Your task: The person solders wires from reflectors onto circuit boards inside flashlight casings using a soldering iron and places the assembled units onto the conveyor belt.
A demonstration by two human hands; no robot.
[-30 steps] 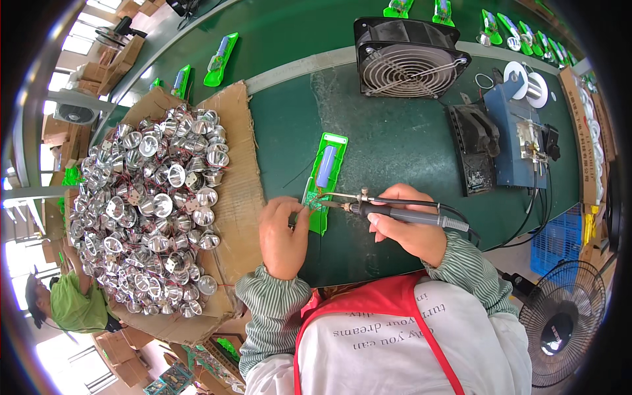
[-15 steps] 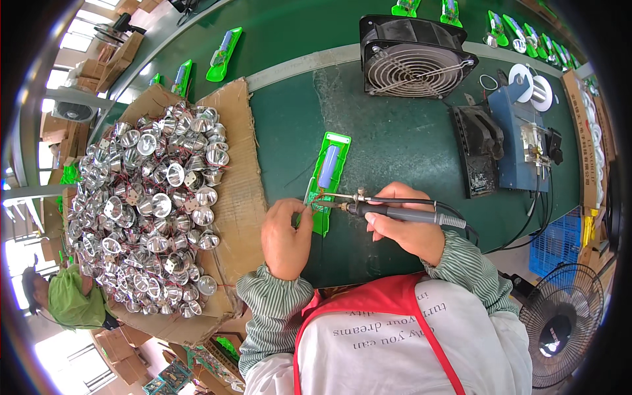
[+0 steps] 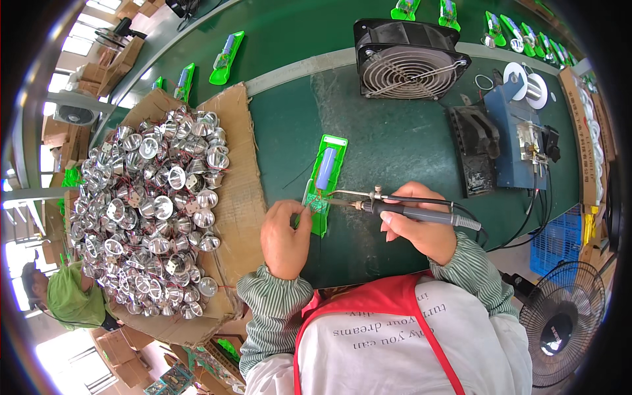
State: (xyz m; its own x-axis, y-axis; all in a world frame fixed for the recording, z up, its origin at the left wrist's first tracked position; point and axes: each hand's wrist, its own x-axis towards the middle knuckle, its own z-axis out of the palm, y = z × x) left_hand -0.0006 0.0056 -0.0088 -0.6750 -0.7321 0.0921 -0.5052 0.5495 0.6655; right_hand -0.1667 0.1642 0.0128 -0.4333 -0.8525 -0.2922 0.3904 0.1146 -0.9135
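Observation:
A green plastic housing [image 3: 334, 170] lies on the bench, with a blue cylindrical battery [image 3: 325, 167] in its upper part. Below the battery sit a small green circuit board [image 3: 318, 205] and thin red wires. My right hand [image 3: 421, 224] grips a grey-handled soldering iron [image 3: 418, 212], with a thin metal feed tube [image 3: 352, 193] running above its barrel. The iron's tip points left, at the board's right side; whether it touches is unclear. My left hand [image 3: 286, 238] pinches at the board's left edge; what lies between its fingertips is too small to make out.
A cardboard box [image 3: 232, 141] heaped with silver reflector cups [image 3: 161, 205] stands left. Ahead are a black fan [image 3: 411, 69] and more green housings [image 3: 227, 58]. On the right are a blue solder-feeding machine [image 3: 513, 138], cables and a standing fan [image 3: 559, 329]. Another person [image 3: 76, 296] is at far left.
My right hand has drawn the soldering iron slightly to the right, so its tip lies nearer the board's right side. My left hand stays almost where it was.

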